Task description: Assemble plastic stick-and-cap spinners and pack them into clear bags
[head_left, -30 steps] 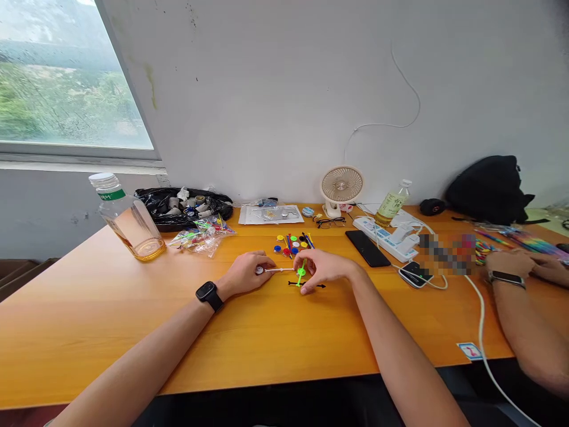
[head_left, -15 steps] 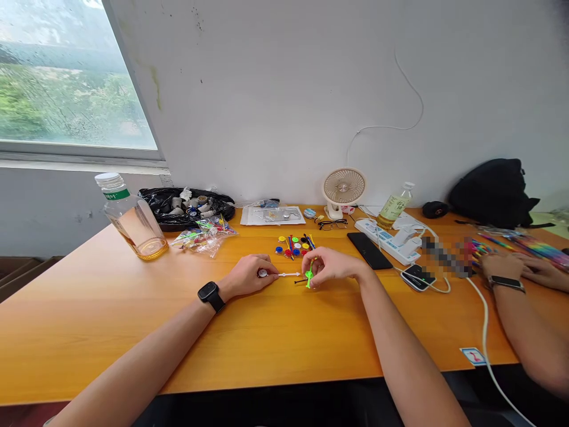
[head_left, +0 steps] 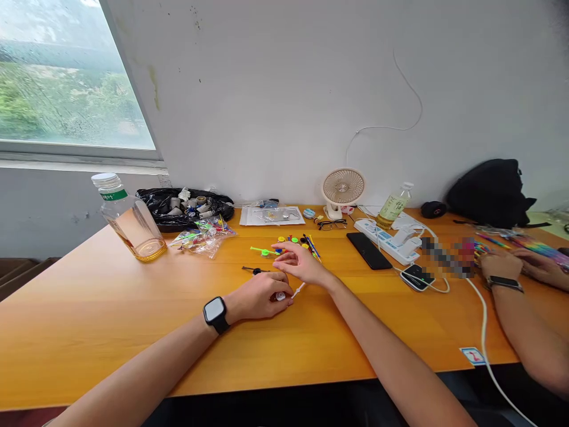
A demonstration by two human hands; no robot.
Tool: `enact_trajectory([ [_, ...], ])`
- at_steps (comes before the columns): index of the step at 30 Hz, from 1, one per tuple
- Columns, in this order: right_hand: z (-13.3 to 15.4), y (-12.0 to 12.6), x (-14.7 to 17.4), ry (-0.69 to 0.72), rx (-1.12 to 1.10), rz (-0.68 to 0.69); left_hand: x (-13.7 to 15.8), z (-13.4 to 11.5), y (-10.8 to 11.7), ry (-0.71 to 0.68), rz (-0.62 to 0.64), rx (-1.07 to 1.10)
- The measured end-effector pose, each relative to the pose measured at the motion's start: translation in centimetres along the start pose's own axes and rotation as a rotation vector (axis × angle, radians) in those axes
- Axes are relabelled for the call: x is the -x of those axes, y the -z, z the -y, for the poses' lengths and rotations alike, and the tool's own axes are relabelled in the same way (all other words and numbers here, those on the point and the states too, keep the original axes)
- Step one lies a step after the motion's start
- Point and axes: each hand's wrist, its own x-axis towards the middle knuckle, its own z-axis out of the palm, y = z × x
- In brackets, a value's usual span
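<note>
My left hand (head_left: 260, 296), with a black watch on the wrist, rests on the table, its fingers closed on a thin white plastic stick (head_left: 299, 290). A small white disc (head_left: 280, 296) shows under its fingers. My right hand (head_left: 306, 265) reaches across just beyond it, fingers apart. Near those fingertips lies a bright green plastic stick with a disc (head_left: 265, 252); part of it is behind the fingers. A black stick with a disc (head_left: 256, 271) lies just past my left hand, partly covered. Coloured discs and sticks (head_left: 311, 244) sit behind my right hand.
A large bottle (head_left: 133, 219), a black plastic bag (head_left: 155, 219) and a clear packet of coloured parts (head_left: 202, 237) stand left. To the right are a phone (head_left: 368, 250), a power strip (head_left: 391, 242) and a fan (head_left: 343, 187). Another person's hands (head_left: 502, 267) work at far right.
My right hand has moved left with the green piece, which now lies near its spread fingers. My left hand has shifted slightly right and nearer, tilting the white stick. The black stick is farther left.
</note>
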Motion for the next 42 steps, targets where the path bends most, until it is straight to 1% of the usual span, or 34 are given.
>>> enact_trajectory([
  [2, 0.2, 0.9, 0.1, 0.042, 0.122, -0.017, 0.0, 0.4, 0.1, 0.024, -0.016, -0.002],
  [3, 0.4, 1.6, 0.2, 0.045, 0.179, -0.004, 0.0, 0.6, 0.2, 0.039, -0.029, -0.001],
  [4, 0.5, 2.4, 0.3, 0.035, 0.223, 0.033, 0.0, 0.9, 0.4, 0.053, -0.042, 0.001],
  [6, 0.6, 4.0, 0.6, -0.005, 0.273, 0.153, -0.1, 1.4, 0.7, 0.069, -0.067, 0.008],
  [9, 0.7, 5.2, 1.2, -0.072, 0.317, 0.324, -0.4, 2.3, 1.3, 0.063, -0.138, 0.018],
  [11, 0.6, 5.4, 1.3, -0.115, 0.337, 0.379, -0.4, 2.9, 2.1, 0.067, -0.240, -0.016],
  [13, 0.4, 5.3, 1.4, -0.152, 0.338, 0.395, -0.2, 3.6, 3.1, 0.082, -0.320, -0.102],
  [14, 0.3, 5.3, 1.4, -0.168, 0.335, 0.402, 0.0, 4.0, 3.7, 0.087, -0.328, -0.155],
  [15, 0.2, 5.3, 1.4, -0.179, 0.331, 0.412, 0.3, 4.3, 4.3, 0.088, -0.305, -0.205],
  [17, -0.1, 5.3, 1.3, -0.179, 0.332, 0.435, 0.9, 4.9, 5.4, 0.090, -0.218, -0.271],
  [19, -0.4, 5.3, 1.3, -0.157, 0.352, 0.453, 1.5, 5.6, 6.1, 0.121, -0.152, -0.282],
  [21, -0.6, 5.2, 1.3, -0.134, 0.368, 0.463, 1.8, 6.3, 6.4, 0.170, -0.143, -0.278],
  [24, -0.4, 5.2, 1.3, -0.128, 0.367, 0.479, 2.0, 7.9, 6.4, 0.211, -0.210, -0.372],
  [26, 0.0, 5.2, 1.4, -0.130, 0.358, 0.503, 2.0, 8.9, 6.4, 0.238, -0.286, -0.483],
  [28, 0.6, 5.2, 1.5, -0.126, 0.340, 0.536, 1.9, 9.4, 6.5, 0.283, -0.357, -0.548],
  [30, 1.1, 4.9, 1.5, -0.129, 0.298, 0.551, 1.7, 9.0, 6.6, 0.313, -0.415, -0.563],
  [32, 1.4, 4.3, 1.6, -0.140, 0.225, 0.544, 1.4, 7.9, 6.5, 0.312, -0.455, -0.543],
  [33, 1.5, 3.9, 1.6, -0.146, 0.180, 0.537, 1.2, 7.2, 6.3, 0.300, -0.455, -0.517],
  [34, 1.5, 3.4, 1.5, -0.147, 0.136, 0.526, 1.1, 6.6, 6.1, 0.282, -0.441, -0.481],
  [36, 1.4, 2.3, 1.5, -0.133, 0.076, 0.491, 0.8, 5.5, 5.6, 0.230, -0.364, -0.404],
  [39, 1.0, 1.0, 1.3, -0.110, 0.061, 0.393, 0.7, 4.7, 4.7, 0.124, -0.255, -0.368],
  [42, 0.5, 0.3, 1.1, -0.122, 0.040, 0.311, 0.7, 4.5, 4.3, 0.099, -0.248, -0.312],
])
